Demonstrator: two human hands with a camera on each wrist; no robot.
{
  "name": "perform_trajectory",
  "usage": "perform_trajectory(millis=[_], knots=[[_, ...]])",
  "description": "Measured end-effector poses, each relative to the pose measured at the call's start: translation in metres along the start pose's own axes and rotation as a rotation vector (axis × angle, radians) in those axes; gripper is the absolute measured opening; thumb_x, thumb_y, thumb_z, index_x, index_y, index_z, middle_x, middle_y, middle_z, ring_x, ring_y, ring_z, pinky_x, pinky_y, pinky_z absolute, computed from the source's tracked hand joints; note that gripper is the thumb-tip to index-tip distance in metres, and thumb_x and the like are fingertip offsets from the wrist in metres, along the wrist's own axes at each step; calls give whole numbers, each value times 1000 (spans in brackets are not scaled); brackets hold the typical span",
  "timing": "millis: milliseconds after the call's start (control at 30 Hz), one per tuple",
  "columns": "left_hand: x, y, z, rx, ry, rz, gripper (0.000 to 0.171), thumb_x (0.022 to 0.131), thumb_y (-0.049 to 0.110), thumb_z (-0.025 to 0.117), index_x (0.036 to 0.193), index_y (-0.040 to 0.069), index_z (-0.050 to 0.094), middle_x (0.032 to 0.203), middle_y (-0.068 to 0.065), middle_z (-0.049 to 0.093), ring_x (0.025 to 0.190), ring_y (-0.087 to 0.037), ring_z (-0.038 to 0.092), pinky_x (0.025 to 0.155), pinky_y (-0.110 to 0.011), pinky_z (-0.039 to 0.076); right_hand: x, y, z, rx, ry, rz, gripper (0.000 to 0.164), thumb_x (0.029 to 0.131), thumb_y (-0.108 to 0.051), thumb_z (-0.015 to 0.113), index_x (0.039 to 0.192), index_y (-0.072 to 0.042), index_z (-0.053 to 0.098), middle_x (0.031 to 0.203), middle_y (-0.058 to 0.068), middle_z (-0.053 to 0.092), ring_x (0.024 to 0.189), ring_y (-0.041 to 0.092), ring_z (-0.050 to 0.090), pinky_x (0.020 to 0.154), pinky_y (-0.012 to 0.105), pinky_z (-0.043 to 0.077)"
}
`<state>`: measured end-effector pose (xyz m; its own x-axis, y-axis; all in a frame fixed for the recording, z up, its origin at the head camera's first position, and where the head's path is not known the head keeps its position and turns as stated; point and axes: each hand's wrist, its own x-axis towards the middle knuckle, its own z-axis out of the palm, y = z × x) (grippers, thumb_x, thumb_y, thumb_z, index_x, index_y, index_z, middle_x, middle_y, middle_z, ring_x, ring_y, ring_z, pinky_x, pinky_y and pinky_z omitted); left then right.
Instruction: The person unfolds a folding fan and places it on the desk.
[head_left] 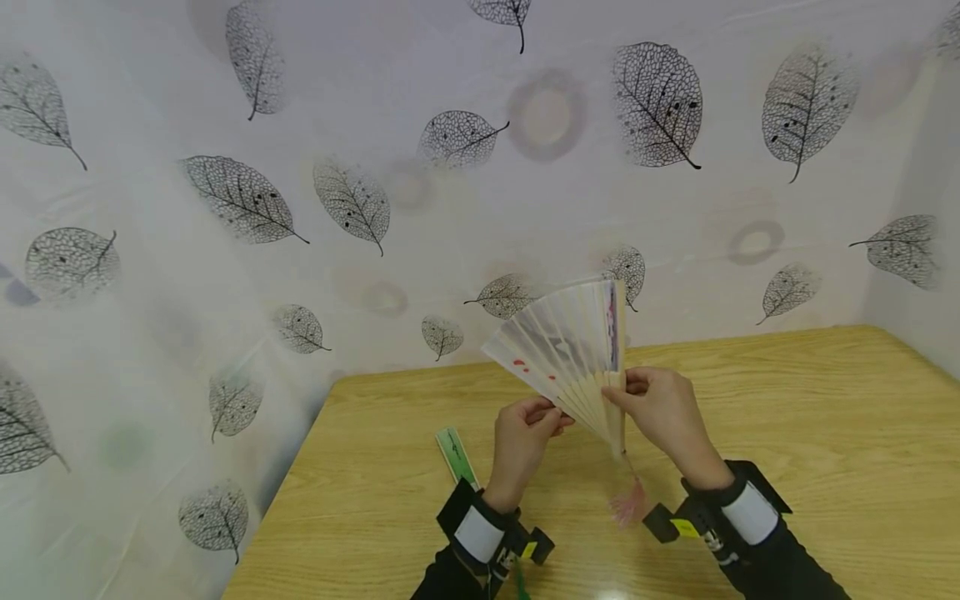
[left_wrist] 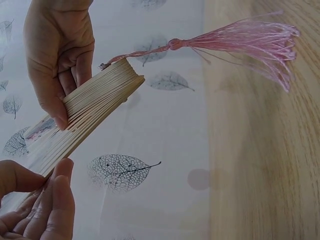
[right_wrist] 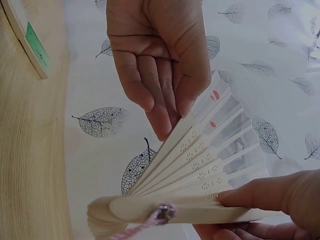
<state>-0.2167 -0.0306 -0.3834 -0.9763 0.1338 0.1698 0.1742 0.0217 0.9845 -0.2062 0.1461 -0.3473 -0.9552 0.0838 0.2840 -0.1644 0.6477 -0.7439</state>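
Observation:
Both hands hold a partly spread folding fan (head_left: 577,342) above the wooden table. It has pale slats with cut-out flowers (right_wrist: 202,175) and a white leaf bearing red marks and a grey picture. My left hand (head_left: 522,446) pinches the left outer slat between thumb and fingers. On the other side, my right hand (head_left: 663,408) grips the stacked slats at the right edge, thumb in front. From the pivot end hangs a pink tassel (left_wrist: 240,45), below the fan in the head view.
A green and cream strip-shaped object (head_left: 456,457) lies on the table (head_left: 825,417) left of the left hand, partly hidden by the wrist. A green tassel (head_left: 521,581) shows below that wrist's camera. Behind the table hangs a white leaf-print sheet (head_left: 525,208).

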Motion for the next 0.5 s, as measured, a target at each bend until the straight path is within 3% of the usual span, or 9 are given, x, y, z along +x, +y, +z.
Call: perform_trajectory(millis=[300,500], knots=[[0,-1,1,11,9,4,17,87,6,59,98,-5,67,89,-22,69,83,-28,69,68,-20,55,0,1,0,4,10,-10,30,82,-19,67,96,8,67,89,22,69,81,33,67,62,38,55],[1,-3,0,5,12,-5,16,87,4,59,97,-6,66,89,-22,69,82,-26,69,68,-20,55,0,1,-3,-15,22,-3,28,83,-20,67,93,6,68,86,21,70,79,31,68,58,30,52]])
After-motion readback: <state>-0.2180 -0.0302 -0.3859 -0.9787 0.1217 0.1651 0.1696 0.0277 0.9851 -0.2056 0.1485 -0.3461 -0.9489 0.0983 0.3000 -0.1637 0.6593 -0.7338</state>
